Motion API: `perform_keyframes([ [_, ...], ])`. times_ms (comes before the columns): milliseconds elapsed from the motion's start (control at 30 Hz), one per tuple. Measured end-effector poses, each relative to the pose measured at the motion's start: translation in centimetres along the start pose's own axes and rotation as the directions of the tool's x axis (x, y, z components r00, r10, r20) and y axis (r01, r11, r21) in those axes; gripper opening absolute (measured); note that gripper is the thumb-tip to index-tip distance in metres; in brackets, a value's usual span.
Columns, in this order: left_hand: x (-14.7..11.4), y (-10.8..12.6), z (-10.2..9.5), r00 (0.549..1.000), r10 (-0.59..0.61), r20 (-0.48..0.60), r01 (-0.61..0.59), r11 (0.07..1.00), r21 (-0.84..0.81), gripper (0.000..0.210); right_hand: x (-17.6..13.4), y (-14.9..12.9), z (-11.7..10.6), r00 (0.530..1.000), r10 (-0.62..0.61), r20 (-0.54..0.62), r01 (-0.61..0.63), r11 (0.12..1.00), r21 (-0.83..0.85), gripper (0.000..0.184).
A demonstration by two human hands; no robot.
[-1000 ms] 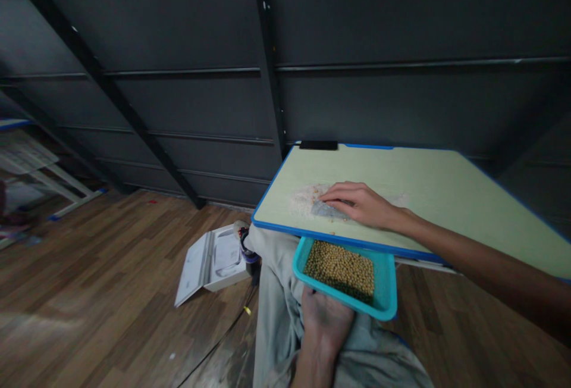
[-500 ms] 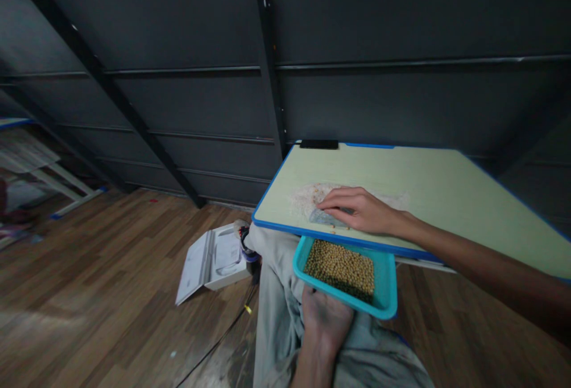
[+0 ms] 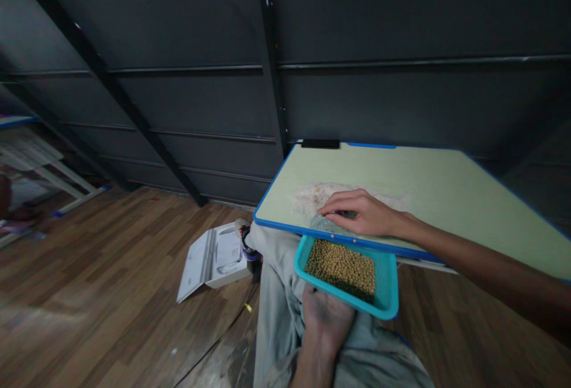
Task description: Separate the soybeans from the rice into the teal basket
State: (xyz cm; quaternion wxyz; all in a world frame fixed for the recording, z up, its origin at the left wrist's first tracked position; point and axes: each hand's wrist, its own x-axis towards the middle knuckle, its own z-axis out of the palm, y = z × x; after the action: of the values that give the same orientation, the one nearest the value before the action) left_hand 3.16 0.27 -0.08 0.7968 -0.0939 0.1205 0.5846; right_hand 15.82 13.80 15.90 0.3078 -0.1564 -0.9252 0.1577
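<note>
My left hand [image 3: 328, 316] is under a turquoise plastic tray [image 3: 391, 287], palm up, gripping its near side and holding it just below the table's front edge. Yellowish round beans [image 3: 343, 266] fill much of the tray, with darker green ones along the near side. On the pale table [image 3: 428, 191], my right hand [image 3: 359, 212] rests with loosely curved fingers, thumb a little apart from them. It lies on a patch of whitish grains [image 3: 307, 194] with a few beans in it. A greyish patch below the fingertips is unclear. Two loose beans [image 3: 354, 240] are on the blue edge above the tray.
A black flat object [image 3: 320, 144] lies at the table's far left corner. On the wooden floor are an open white box [image 3: 225, 254], a dark item beside it and a black cable [image 3: 214, 346]. A dark panelled wall [image 3: 401, 102] stands behind the table.
The loose beans have moved toward me, from the tabletop onto the blue edge. My right hand's fingers have shifted slightly; my left hand and the tray stay almost in place.
</note>
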Motion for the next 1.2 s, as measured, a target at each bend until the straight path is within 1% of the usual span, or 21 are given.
perform_keyframes([
  [133, -0.3, 0.0, 0.8, 1.0, -0.018, 0.026, 0.018, 0.999, -0.03, 0.045, 0.1, -0.1, 0.1, 1.0, 0.006, -0.006, -0.006, 1.0, 0.007, 0.023],
  [233, -0.4, 0.0, 1.1, 1.0, -0.019, 0.0, 0.019, 0.999, -0.034, 0.046, 0.2, 0.0, 0.1, 1.0, 0.011, -0.004, -0.011, 1.0, 0.012, 0.022],
  [333, -0.2, 0.0, 0.5, 1.0, -0.015, -0.012, 0.015, 1.0, -0.027, 0.045, 0.1, 0.5, 0.1, 1.0, 0.029, -0.005, -0.029, 1.0, -0.001, 0.022],
  [500, 0.3, -0.1, -0.9, 0.999, 0.002, 0.04, -0.002, 1.0, -0.008, 0.047, -0.1, 1.8, -0.3, 0.993, 0.104, -0.049, -0.107, 0.992, -0.067, 0.025],
  [667, 0.4, -0.1, -1.2, 0.998, 0.016, 0.063, -0.017, 1.0, 0.014, 0.049, -0.2, 3.2, -1.2, 0.99, 0.13, -0.063, -0.139, 0.974, -0.176, 0.028],
  [733, 0.4, 0.0, -1.2, 0.997, 0.01, 0.073, -0.011, 1.0, 0.016, 0.049, -0.2, 3.5, -1.6, 0.986, 0.139, -0.092, -0.157, 0.962, -0.225, 0.028],
  [833, 0.4, 0.1, -1.1, 0.998, -0.007, 0.07, 0.007, 1.0, 0.009, 0.049, -0.2, 3.8, -2.0, 0.974, 0.152, -0.168, -0.196, 0.937, -0.29, 0.027],
  [967, 0.3, 0.1, -0.9, 0.998, -0.016, 0.063, 0.017, 1.0, -0.016, 0.049, -0.2, 4.3, -2.4, 0.955, 0.173, -0.241, -0.25, 0.905, -0.345, 0.026],
  [1067, 0.2, 0.0, -0.8, 0.998, -0.014, 0.057, 0.014, 1.0, -0.015, 0.048, -0.2, 4.8, -2.4, 0.951, 0.194, -0.241, -0.271, 0.897, -0.35, 0.026],
  [1200, 0.0, 0.0, -0.3, 0.997, -0.026, 0.069, 0.027, 0.999, -0.017, 0.049, -0.3, 5.0, -2.2, 0.951, 0.211, -0.227, -0.274, 0.914, -0.299, 0.026],
])
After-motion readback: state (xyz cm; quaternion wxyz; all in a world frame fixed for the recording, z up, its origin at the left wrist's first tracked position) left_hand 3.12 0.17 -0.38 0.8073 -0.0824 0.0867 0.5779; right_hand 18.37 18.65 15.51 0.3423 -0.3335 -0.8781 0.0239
